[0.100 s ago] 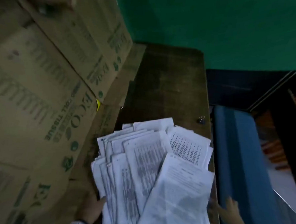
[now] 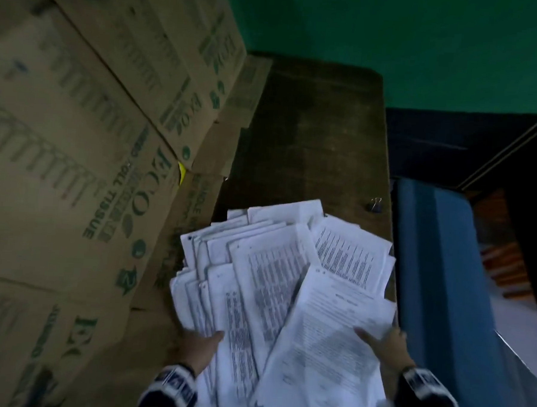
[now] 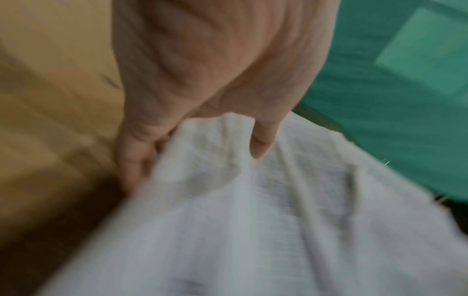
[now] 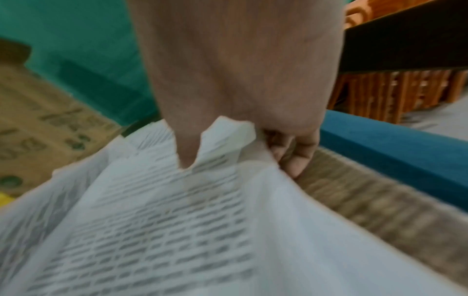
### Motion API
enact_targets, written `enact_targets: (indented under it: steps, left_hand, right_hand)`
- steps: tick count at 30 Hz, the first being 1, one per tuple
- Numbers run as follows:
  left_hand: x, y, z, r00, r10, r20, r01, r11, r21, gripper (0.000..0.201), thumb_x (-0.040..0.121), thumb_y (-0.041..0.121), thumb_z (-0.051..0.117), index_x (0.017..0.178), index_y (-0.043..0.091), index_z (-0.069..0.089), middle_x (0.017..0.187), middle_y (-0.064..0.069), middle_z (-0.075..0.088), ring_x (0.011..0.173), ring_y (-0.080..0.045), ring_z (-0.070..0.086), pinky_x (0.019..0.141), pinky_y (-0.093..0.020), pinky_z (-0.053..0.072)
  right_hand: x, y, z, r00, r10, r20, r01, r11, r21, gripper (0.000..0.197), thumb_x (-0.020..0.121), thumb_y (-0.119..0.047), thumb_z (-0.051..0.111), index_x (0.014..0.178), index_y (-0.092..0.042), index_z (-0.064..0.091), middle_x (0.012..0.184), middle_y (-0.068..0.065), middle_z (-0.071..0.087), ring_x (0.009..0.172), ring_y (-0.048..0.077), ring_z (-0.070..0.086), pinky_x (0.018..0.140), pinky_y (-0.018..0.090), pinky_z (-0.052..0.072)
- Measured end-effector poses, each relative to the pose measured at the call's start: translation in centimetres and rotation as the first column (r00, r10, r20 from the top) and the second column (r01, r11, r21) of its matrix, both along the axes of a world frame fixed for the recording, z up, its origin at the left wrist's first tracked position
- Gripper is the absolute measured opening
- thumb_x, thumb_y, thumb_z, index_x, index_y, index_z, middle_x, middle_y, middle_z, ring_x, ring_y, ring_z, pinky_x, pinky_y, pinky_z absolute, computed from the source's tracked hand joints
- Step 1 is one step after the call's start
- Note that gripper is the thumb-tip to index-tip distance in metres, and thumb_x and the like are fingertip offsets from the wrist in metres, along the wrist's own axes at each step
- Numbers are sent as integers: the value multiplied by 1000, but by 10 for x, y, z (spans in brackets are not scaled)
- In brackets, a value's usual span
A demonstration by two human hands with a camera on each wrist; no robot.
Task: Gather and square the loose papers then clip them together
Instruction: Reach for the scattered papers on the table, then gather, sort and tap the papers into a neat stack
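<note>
A fanned, untidy pile of printed white papers (image 2: 275,284) covers the near end of a dark wooden table (image 2: 311,127). My left hand (image 2: 202,340) grips the pile's left edge, thumb on top and fingers underneath, as the left wrist view shows on the papers (image 3: 253,200). My right hand (image 2: 381,340) grips the right edge the same way, with its thumb on the top printed sheet (image 4: 164,220). A small black binder clip (image 2: 375,205) lies on the table near its right edge, beyond the papers and apart from both hands.
Tall brown cardboard cartons (image 2: 76,162) stand stacked against the table's left side, close to my left hand. A blue padded bench (image 2: 443,290) runs along the table's right. A green wall (image 2: 394,38) closes the far end. Bare tabletop lies beyond the papers.
Both hands have moved up the pile's sides, and their thumbs now lie on top of the sheets. The pile itself has barely shifted.
</note>
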State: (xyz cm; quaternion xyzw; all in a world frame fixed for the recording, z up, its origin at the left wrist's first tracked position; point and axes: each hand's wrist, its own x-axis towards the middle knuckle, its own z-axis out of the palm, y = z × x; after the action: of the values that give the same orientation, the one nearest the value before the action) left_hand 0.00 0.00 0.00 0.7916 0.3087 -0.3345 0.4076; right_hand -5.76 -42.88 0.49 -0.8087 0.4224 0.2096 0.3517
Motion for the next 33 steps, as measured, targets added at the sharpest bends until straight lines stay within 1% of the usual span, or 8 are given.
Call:
enact_targets:
  steps: [4, 8, 11, 14, 20, 24, 27, 33]
  left_hand:
    - [3, -52, 49, 999, 15, -30, -11, 990, 138, 131, 59, 60, 77, 148, 2, 1, 153, -20, 15, 138, -35, 28, 107, -36, 34]
    - [10, -44, 40, 966, 212, 145, -218, 976, 24, 123, 59, 28, 90, 147, 0, 8, 152, -19, 26, 137, -33, 34, 111, -38, 33]
    - [16, -21, 24, 954, 297, 28, -287, 940, -185, 137, 33, 46, 96, 144, 1, 29, 145, -12, 43, 126, -29, 49, 107, -43, 42]
    - [16, -9, 5, 956, 288, -47, -290, 921, -261, 127, 30, 43, 97, 136, 0, 43, 136, -10, 52, 120, -28, 55, 104, -44, 45]
    - [10, -24, 23, 964, 264, 35, -227, 885, -406, 92, 30, 25, 99, 112, 5, 63, 110, -9, 71, 101, -26, 67, 95, -46, 52]
    - [7, -50, 42, 953, 213, 217, -164, 961, -223, 52, 53, 10, 92, 99, 5, 68, 99, -9, 72, 92, -24, 68, 87, -37, 55]
    - [11, -47, 37, 938, 257, 232, -216, 958, -188, 66, 51, 15, 92, 108, -1, 63, 109, -15, 68, 100, -30, 65, 89, -40, 54]
    - [17, -28, 17, 918, 351, 185, -297, 917, -266, 86, 41, 19, 95, 117, 4, 57, 118, -11, 64, 109, -31, 61, 98, -50, 48]
  right_hand:
    - [42, 45, 23, 991, -94, 95, 88, 994, 60, 118, 45, -54, 91, 133, 5, 39, 134, 23, 46, 125, 34, 45, 103, 43, 40]
    - [51, 40, 48, 933, -300, 199, 239, 929, 282, 74, 55, -18, 93, 116, 2, 56, 117, 17, 65, 100, 29, 64, 89, 41, 51]
    - [46, 43, 79, 884, -391, 256, 231, 842, 488, 33, 62, 1, 86, 87, -6, 66, 91, 19, 71, 86, 35, 68, 88, 54, 52]
    - [48, 52, 98, 880, -373, 293, 151, 806, 573, 41, 72, 28, 62, 77, -13, 57, 83, 9, 65, 79, 29, 62, 85, 53, 53]
    - [43, 43, 89, 901, -366, 232, 177, 799, 575, 33, 72, 25, 64, 83, -5, 58, 92, 17, 66, 94, 38, 61, 92, 53, 46]
    - [38, 51, 67, 941, -259, 219, 140, 885, 445, 31, 74, 6, 75, 104, 9, 66, 106, 21, 69, 90, 31, 66, 76, 36, 53]
    - [35, 54, 70, 922, -270, 277, 173, 928, 329, 22, 76, 9, 73, 97, 9, 65, 95, 18, 67, 78, 25, 60, 60, 27, 46]
    - [3, 24, 75, 874, -378, 307, 261, 896, 359, 31, 75, 6, 74, 104, 11, 64, 89, 18, 69, 78, 28, 65, 74, 33, 50]
